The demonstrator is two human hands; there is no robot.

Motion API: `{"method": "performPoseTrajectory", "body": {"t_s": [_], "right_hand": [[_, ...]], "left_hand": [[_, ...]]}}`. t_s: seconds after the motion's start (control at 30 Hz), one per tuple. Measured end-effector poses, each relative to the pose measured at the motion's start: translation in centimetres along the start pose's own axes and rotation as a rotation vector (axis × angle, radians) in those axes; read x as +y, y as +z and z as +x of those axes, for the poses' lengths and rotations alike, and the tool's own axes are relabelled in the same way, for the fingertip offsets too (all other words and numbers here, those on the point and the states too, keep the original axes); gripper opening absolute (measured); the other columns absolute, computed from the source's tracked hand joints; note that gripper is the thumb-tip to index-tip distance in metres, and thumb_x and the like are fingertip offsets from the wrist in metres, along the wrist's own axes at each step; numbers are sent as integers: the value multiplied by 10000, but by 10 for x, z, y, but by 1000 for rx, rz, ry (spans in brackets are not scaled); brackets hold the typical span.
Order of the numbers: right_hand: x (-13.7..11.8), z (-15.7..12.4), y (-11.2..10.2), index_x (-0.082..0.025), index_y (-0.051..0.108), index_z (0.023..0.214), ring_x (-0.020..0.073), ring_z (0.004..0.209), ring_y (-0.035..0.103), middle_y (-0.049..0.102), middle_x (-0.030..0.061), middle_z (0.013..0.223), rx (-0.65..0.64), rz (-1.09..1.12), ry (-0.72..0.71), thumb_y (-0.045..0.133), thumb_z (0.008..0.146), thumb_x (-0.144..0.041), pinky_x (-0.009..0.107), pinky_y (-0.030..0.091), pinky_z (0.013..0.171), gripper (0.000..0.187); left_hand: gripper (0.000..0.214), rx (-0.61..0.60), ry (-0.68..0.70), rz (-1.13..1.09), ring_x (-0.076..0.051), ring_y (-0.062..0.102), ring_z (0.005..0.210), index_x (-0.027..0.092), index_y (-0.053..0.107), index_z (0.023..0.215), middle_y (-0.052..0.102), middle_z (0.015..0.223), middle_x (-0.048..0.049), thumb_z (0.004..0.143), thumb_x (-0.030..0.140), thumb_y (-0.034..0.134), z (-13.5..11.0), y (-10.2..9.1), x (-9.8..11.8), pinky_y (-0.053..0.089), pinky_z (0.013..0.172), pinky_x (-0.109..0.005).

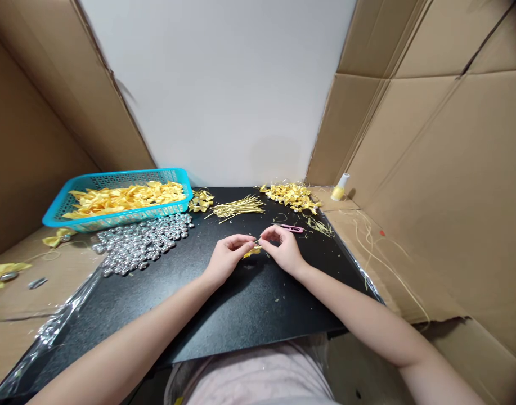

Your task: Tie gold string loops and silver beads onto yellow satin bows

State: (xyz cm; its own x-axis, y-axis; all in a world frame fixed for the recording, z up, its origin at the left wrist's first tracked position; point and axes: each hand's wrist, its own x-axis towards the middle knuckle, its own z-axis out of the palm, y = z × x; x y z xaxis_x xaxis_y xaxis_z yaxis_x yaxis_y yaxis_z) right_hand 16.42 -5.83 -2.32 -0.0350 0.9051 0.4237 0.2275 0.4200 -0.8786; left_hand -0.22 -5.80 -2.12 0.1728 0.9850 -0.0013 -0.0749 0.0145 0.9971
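Over the middle of the black table (215,320), my left hand (230,257) and my right hand (284,251) meet fingertip to fingertip. Each is closed in a pinch of thumb and forefinger. A small yellow ribbon bow (252,252) shows just under the left fingertips, partly covered by them. A thin yellow cord seems to run between the two pinches, its ends hidden by my fingers. Beyond my right hand lies a pink-handled cutter (292,228). Straight ahead is a bundle of cut yellow cords (238,207).
At the back left, a blue basket (55,207) holds yellow ribbon bows; silvery beads (143,244) spread before it. Finished-looking bows (292,196) are heaped at the back right, near cord scraps (319,226) and a white spool cone (340,187). Cardboard walls (443,185) stand both sides.
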Motion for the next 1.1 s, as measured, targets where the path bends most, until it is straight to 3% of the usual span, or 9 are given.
{"method": "performPoseTrajectory", "body": {"t_s": [0.2, 0.67, 1.1], "right_hand": [[-5, -2, -1, -190, 606, 737, 155, 689, 617, 653, 6, 715, 20, -79, -81, 608, 746, -198, 302, 496, 716, 12], [-3, -4, 1, -194, 612, 736, 152, 681, 621, 660, 2, 715, 12, -134, -112, 608, 749, -183, 290, 498, 708, 18], [0, -2, 2, -195, 577, 727, 143, 663, 588, 617, -12, 693, -44, -179, -46, 562, 691, -151, 283, 481, 691, 58]], "left_hand": [[493, 21, -12, -31, -133, 633, 620, 159, 608, 969, 715, 661, 10, 578, 371, 821, -2, 3, 2, 456, 659, -243], [233, 95, -79, 62, -105, 565, 542, 136, 649, 666, 669, 598, -6, 559, 290, 787, -2, 3, 1, 399, 558, -210], [214, 115, -15, 169, -109, 557, 509, 147, 608, 615, 639, 554, 4, 558, 284, 763, 1, 2, -2, 392, 531, -211]]}}
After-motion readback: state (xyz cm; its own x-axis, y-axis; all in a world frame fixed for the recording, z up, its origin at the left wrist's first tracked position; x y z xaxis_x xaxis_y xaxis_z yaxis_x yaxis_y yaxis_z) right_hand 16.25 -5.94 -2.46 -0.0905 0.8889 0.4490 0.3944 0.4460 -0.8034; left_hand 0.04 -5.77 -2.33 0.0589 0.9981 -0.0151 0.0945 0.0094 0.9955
